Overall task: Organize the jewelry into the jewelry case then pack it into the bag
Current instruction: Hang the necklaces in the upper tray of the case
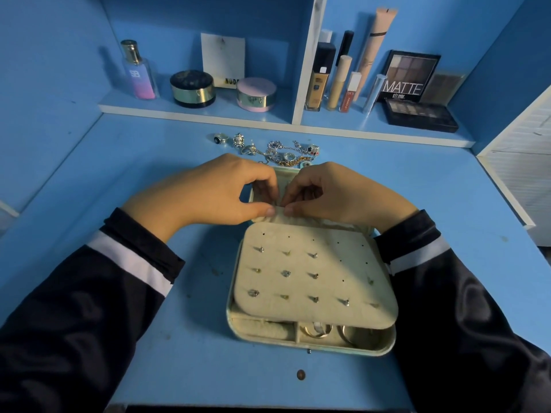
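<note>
An open cream jewelry case lies on the blue desk in front of me. Its padded earring panel is folded down over the tray and carries several stud earrings. Rings show in the tray compartments under the panel's near edge. My left hand and my right hand meet at the panel's far edge, thumbs and fingertips pinching the cream fabric by the lid. Behind the hands lies a loose pile of jewelry: rings, chains and a bracelet.
A shelf behind the desk holds a perfume bottle, two round jars, cosmetic tubes and eyeshadow palettes. A small dark round bit lies near the desk's front edge. A white panel stands at the right. No bag is in view.
</note>
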### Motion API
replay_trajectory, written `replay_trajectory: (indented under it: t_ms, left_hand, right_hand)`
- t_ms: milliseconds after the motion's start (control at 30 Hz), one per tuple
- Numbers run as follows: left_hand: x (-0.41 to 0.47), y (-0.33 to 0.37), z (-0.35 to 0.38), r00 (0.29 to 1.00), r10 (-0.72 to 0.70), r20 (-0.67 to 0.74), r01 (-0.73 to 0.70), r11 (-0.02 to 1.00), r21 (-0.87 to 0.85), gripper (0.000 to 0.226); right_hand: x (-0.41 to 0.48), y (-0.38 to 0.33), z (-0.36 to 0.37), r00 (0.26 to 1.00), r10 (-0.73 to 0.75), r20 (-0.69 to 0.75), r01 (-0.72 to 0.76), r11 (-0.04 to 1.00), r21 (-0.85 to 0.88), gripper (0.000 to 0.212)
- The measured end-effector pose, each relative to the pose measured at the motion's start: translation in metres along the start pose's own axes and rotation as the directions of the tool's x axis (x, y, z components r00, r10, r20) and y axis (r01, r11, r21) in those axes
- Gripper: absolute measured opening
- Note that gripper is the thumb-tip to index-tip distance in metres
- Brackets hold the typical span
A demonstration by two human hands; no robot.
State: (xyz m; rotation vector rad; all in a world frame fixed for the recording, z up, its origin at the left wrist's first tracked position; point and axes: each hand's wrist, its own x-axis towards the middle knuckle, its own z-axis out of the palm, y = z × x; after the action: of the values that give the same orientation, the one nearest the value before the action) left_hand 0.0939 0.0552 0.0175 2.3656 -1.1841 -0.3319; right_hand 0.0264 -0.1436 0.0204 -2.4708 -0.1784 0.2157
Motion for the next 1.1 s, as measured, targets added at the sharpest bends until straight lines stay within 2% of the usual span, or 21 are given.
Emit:
replay_trajectory:
  t_ms: [533, 633, 800, 967, 1100]
  left_hand:
    - [0.002, -0.001, 0.003, 0.999, 0.018, 0.030, -0.015, 0.995, -0.100, 0.008]
    - [0.003, -0.003, 0.005, 0.998, 0.057, -0.014, -0.058, 0.993, -0.102, 0.005]
    - [0.017, -0.016, 0.006, 0.970, 0.123, -0.208, -0.143, 0.986, -0.083, 0.005]
    - [0.042, -0.030, 0.005, 0.945, 0.125, -0.303, -0.131, 0.991, 0.000, 0.010]
    - [0.062, -0.039, 0.001, 0.947, 0.104, -0.303, -0.091, 0.994, 0.054, 0.017]
  right_hand:
    - [-0.001, -0.001, 0.002, 0.999, -0.033, 0.004, 0.033, 0.999, -0.041, 0.007]
    - [0.000, 0.005, -0.005, 0.998, -0.047, -0.048, 0.045, 0.998, -0.031, 0.010]
    - [0.009, 0.024, -0.017, 0.972, -0.007, -0.236, 0.001, 1.000, -0.024, 0.009]
    - [0.034, 0.040, -0.018, 0.939, 0.034, -0.343, -0.049, 0.998, -0.035, 0.009]
    - [0.051, 0.045, -0.019, 0.925, -0.009, -0.379, -0.029, 0.995, -0.095, 0.010]
